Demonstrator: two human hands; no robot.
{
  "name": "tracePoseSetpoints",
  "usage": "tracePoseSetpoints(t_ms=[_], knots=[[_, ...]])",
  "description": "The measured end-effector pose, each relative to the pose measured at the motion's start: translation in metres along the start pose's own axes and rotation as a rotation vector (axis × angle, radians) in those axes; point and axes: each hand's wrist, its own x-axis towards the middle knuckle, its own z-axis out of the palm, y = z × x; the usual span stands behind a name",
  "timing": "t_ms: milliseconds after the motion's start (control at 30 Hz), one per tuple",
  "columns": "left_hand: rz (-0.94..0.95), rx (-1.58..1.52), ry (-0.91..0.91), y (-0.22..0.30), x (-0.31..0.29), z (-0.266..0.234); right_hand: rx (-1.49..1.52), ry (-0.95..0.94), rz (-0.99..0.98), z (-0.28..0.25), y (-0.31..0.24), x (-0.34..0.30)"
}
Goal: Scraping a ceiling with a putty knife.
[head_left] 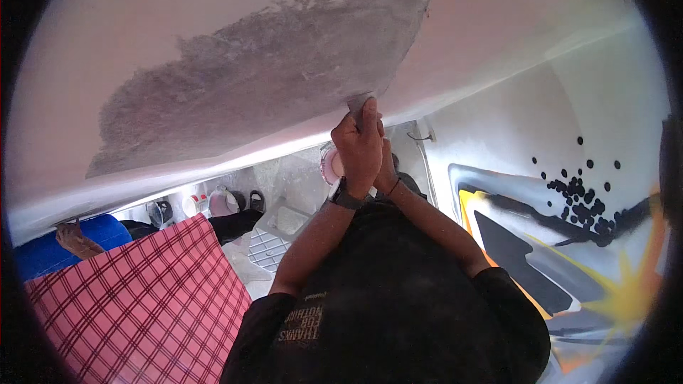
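Note:
Both my hands are raised together against the pale pink wall (484,50), at the lower edge of a rough grey patch (263,71). My left hand (358,148), with a dark watch at its wrist, is closed on a small flat grey piece (359,102). Its thumb presses along that piece, which meets the wall; the exact kind of tool is unclear. Close behind and to the right is my right hand (387,167), touching the left one. Its fingers are mostly hidden, and a thin dark band circles the wrist.
A co-worker's hand (77,240) is by a blue surface (107,231) at left, behind a pink plaid surface (142,299). Below stand a pinkish bucket (223,202), a pink-rimmed container (330,163), a pale plastic stool (288,219) and a white grid (267,250). A painted wall (590,277) rises at right.

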Motion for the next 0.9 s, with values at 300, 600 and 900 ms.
tracePoseSetpoints(t_ms=[300, 600, 900], knots=[[0.004, 0.034, -0.022, 0.001, 0.006, 0.001, -0.088, -0.014, -0.005, 0.015, 0.043, 0.008], [0.045, 0.007, -0.008, 0.004, 0.004, 0.0, 0.037, -0.117, 0.061, 0.023, 0.059, 0.001], [-0.009, 0.048, 0.0, 0.003, 0.0, -0.01, -0.049, -0.04, 0.012, 0.006, 0.01, -0.006]])
